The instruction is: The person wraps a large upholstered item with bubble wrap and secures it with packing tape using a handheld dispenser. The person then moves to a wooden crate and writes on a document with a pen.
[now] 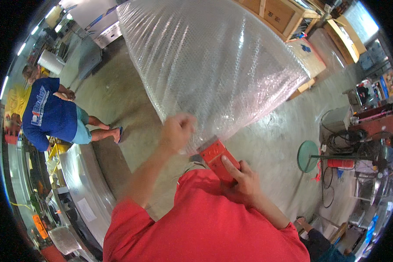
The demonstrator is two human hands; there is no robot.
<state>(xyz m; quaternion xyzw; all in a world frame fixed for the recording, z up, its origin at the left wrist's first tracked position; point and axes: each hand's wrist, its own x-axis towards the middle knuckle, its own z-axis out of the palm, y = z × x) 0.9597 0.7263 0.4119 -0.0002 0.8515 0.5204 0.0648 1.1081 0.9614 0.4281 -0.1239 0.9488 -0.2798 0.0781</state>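
Where the bubble wrap (218, 56) narrows ahead of the shirt (214, 218), the right hand (245, 181) has its fingers round a red tool (217, 160), nearer the shirt; the left hand (178, 130) curls its fingers by the wrap's edge, whether pinching it I cannot tell. A tool slip might tear the wrap.

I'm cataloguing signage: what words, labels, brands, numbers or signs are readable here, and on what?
Blue T-shirt at left: large pale lettering, not copied here.
Wooden crate: dark marks, too small.
White sheet, lower left: any print too small.
Red tool in right hand: marking blurred.
Nothing else reads clearly.
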